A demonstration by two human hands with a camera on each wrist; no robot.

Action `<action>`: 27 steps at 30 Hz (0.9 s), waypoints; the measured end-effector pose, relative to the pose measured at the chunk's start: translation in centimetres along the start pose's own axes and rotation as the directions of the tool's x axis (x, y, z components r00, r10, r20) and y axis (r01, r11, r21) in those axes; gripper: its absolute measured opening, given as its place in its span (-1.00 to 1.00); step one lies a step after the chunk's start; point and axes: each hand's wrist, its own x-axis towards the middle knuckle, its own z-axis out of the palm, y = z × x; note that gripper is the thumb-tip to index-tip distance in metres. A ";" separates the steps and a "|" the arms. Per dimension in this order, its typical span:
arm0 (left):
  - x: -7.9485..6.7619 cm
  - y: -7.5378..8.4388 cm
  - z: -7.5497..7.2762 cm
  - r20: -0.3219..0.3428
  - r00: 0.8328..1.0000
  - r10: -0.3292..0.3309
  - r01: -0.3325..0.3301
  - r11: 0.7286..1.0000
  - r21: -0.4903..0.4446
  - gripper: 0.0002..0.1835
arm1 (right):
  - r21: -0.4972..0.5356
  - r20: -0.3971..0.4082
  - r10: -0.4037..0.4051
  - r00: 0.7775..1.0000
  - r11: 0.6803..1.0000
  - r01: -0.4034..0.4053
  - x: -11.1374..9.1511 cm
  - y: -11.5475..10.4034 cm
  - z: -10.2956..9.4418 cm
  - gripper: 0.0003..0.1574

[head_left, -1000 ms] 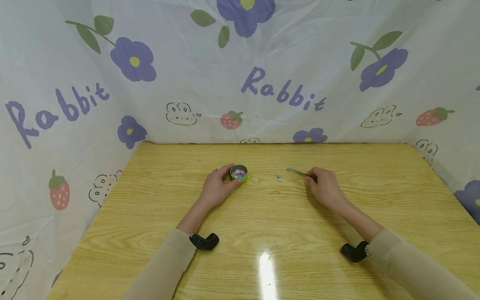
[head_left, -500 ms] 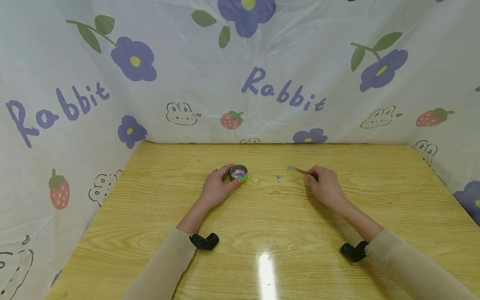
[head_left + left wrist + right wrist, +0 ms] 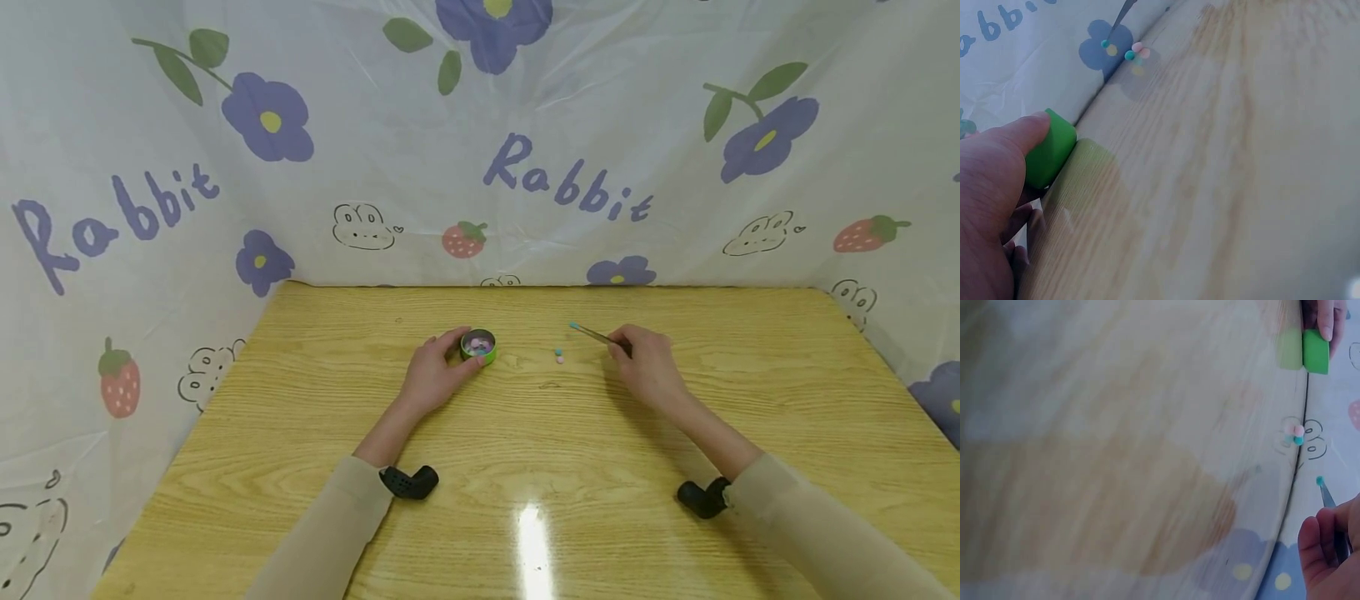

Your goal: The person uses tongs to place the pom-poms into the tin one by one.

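My left hand [image 3: 435, 377] holds a small round green tin [image 3: 490, 357] on the table, thumb on the near side and fingers round the far side. Pink, purple and blue bits lie inside it. In my right hand [image 3: 649, 368] I pinch a pair of tweezers [image 3: 594, 336], pointing left. A small blue bead [image 3: 573, 326] sits at their tips, raised off the table in the right wrist view. Between tin and tweezers, another blue bead [image 3: 558, 352] and a pink bead [image 3: 559, 361] lie close together on the table. The left wrist view shows the tin's green wall [image 3: 1052, 153].
The wooden table [image 3: 480, 450] has a glossy, reflective top. A patterned cloth [image 3: 420, 167] hangs behind it and at both sides. Black wrist cameras show at the left cuff [image 3: 409, 482] and the right cuff [image 3: 703, 497].
My right hand has moved slightly away from me and to the left, carrying the tweezers and the blue bead at their tips. The left hand and tin stay in place.
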 end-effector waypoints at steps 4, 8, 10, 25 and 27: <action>0.0 -0.1 0.0 0.001 1.000 -0.003 0.003 1.000 0.003 -0.34 | -0.001 -0.006 -0.016 1.000 1.000 0.016 0.2 -0.5 0.3 -0.87; 0.0 -0.1 0.0 0.005 1.000 -0.006 0.006 1.000 0.000 -0.33 | 0.011 0.005 -0.022 1.000 1.000 0.022 0.3 -1.0 0.6 -0.85; 0.0 -0.1 0.0 0.007 1.000 -0.007 0.007 1.000 -0.001 -0.33 | 0.019 0.007 -0.024 1.000 1.000 0.024 0.4 -1.2 0.7 -0.85; 0.0 -0.2 0.0 0.010 1.000 -0.006 0.006 1.000 0.001 -0.33 | 0.044 -0.011 -0.092 0.996 0.995 0.093 1.1 -3.5 2.3 -0.90; 0.0 -0.2 0.0 0.010 1.000 -0.005 0.004 1.000 0.004 -0.33 | 0.060 -0.009 -0.100 0.995 0.993 0.100 1.1 -3.8 2.5 -0.90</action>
